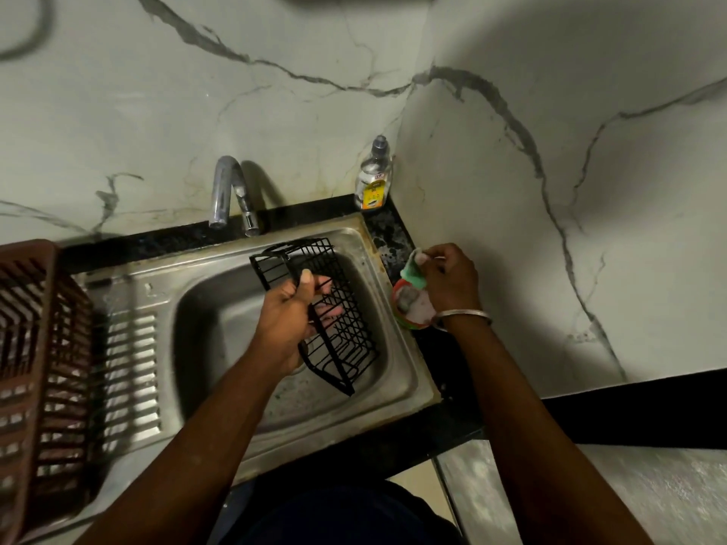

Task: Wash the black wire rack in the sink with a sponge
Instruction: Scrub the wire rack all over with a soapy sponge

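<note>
My left hand (289, 308) grips the black wire rack (346, 340), held tilted in the sink (204, 308), and my right hand (450, 287) pinches the green sponge (411, 269) over the soap dish (409, 308); recommended: load soap, then scrub along each wire.

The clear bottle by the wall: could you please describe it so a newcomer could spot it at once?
Start at the steel sink and follow its back rim rightward past the chrome tap to the corner where the marble walls meet. The bottle stands upright on the black ledge. Its grey cap and yellow label set it apart from the low round tub nearer the front.
</note>
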